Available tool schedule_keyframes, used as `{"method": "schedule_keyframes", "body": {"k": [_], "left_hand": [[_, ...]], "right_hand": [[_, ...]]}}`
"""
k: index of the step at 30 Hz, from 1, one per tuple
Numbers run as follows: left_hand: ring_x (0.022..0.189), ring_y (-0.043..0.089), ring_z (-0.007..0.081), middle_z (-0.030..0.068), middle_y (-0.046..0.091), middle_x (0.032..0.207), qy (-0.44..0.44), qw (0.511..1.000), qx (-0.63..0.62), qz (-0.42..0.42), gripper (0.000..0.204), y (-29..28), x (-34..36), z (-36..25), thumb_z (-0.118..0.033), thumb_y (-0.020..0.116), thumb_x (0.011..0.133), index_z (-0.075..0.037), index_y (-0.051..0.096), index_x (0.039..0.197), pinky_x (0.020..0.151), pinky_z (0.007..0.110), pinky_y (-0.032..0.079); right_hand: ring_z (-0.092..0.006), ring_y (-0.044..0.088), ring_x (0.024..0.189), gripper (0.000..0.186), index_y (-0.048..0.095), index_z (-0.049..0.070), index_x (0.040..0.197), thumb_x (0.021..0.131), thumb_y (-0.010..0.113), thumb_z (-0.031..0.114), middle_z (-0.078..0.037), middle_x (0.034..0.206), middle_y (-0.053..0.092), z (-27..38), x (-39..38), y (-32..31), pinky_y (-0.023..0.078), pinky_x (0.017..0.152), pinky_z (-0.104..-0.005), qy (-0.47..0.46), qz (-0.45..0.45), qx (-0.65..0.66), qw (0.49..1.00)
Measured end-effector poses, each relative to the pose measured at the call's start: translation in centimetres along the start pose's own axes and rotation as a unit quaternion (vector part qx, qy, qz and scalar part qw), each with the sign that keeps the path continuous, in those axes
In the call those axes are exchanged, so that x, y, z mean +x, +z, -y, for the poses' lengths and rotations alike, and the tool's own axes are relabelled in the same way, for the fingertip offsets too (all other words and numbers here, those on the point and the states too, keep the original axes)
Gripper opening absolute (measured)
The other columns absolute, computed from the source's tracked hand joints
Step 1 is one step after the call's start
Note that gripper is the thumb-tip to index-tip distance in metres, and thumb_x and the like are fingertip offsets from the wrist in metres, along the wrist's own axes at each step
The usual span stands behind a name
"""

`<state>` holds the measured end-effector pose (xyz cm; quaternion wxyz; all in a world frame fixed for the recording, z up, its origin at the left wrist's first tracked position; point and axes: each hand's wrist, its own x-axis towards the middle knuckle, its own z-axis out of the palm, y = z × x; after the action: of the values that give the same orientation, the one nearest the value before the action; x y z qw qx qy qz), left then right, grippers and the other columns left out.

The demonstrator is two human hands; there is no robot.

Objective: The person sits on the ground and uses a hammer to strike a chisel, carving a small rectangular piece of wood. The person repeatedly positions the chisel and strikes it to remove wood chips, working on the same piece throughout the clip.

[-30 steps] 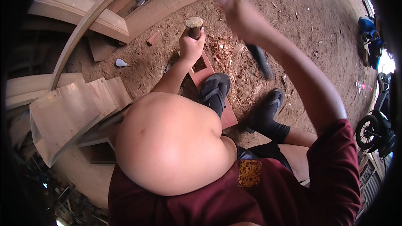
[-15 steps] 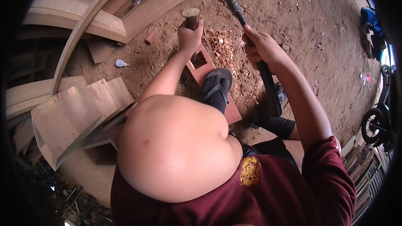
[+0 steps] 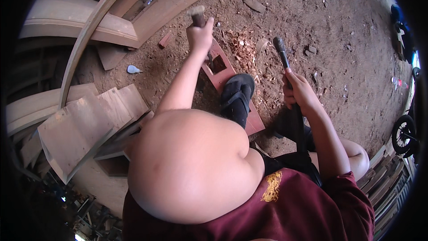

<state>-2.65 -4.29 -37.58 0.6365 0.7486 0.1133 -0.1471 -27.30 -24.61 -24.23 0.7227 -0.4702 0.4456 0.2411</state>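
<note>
My left hand is closed round the wooden handle of a chisel, whose pale, flattened top sticks up above the fist. Below the fist, the blade end is by a squarish hole cut in a reddish wooden board; how deep the tip sits cannot be made out. A foot in a black sandal presses the board against the ground. Off to the right, my right hand grips a long black rod with a rounded knob at its far end. The rod is apart from the chisel.
Wood chips lie on the dirt floor beyond the board. Curved timber frames and stacked wooden pieces crowd the left side. A small white bottle lies near them. At the right edge stands a black wheel beside stacked planks.
My right hand has dropped nearer my body and slightly right, bringing the rod down with it. My left hand keeps its hold on the chisel by the board's hole. The view has shifted slightly.
</note>
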Motion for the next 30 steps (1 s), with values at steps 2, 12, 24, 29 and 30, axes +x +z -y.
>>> {"method": "schedule_keyframes", "body": {"k": [2, 12, 24, 29, 30], "left_hand": [[0.039, 0.041, 0.0087, -0.0023, 0.046, 0.056, -0.064, 0.997, -0.042, 0.019, 0.029, -0.8, 2.2, -1.0, -0.025, 0.07, 0.084, -0.01, 0.047, 0.075, 0.034, 0.027, 0.036], [0.037, 0.043, 0.0088, -0.0004, 0.048, 0.05, 0.116, 0.968, -0.224, 0.011, 0.03, -2.9, -3.5, -0.7, -0.012, 0.063, 0.088, -0.009, 0.046, 0.064, 0.035, 0.025, 0.033], [0.038, 0.039, 0.0077, -0.0028, 0.045, 0.053, -0.066, 0.995, -0.065, 0.033, 0.028, 0.0, -0.2, -0.6, -0.022, 0.069, 0.086, -0.01, 0.047, 0.074, 0.037, 0.027, 0.034], [0.04, 0.038, 0.0077, -0.0043, 0.04, 0.052, -0.089, 0.959, -0.262, -0.054, 0.032, -2.0, -0.6, -3.7, -0.023, 0.065, 0.087, -0.015, 0.039, 0.068, 0.039, 0.027, 0.034], [0.039, 0.038, 0.0082, -0.0038, 0.04, 0.052, -0.055, 0.955, -0.285, -0.058, 0.032, -2.6, -0.8, -4.2, -0.022, 0.064, 0.087, -0.014, 0.039, 0.068, 0.04, 0.026, 0.034]], "right_hand": [[-0.0052, 0.031, 0.039, 0.038, 0.044, 0.014, 0.082, 0.101, 0.041, 0.046, 0.006, 0.056, 0.034, -0.6, 0.4, -0.8, 0.033, 0.037, -0.0249, 0.008, -0.002, 0.005, 1.0], [-0.0054, 0.029, 0.04, 0.036, 0.045, 0.012, 0.085, 0.102, 0.04, 0.044, 0.005, 0.057, 0.033, -0.3, 0.8, -1.6, 0.032, 0.036, -0.0241, -0.02, 0.023, -0.018, 0.999], [-0.0048, 0.028, 0.04, 0.036, 0.046, 0.011, 0.086, 0.101, 0.042, 0.044, 0.006, 0.056, 0.032, 2.5, -0.6, -0.5, 0.029, 0.037, -0.0231, -0.058, 0.014, 0.002, 0.998], [-0.0052, 0.028, 0.038, 0.037, 0.046, 0.011, 0.085, 0.102, 0.041, 0.043, 0.005, 0.055, 0.032, 1.9, -1.2, -0.6, 0.03, 0.035, -0.024, -0.071, -0.005, -0.015, 0.997], [-0.0053, 0.029, 0.038, 0.037, 0.046, 0.011, 0.085, 0.102, 0.041, 0.043, 0.005, 0.055, 0.033, 1.7, -1.4, -0.6, 0.03, 0.035, -0.0241, -0.072, -0.01, -0.021, 0.997]]}}
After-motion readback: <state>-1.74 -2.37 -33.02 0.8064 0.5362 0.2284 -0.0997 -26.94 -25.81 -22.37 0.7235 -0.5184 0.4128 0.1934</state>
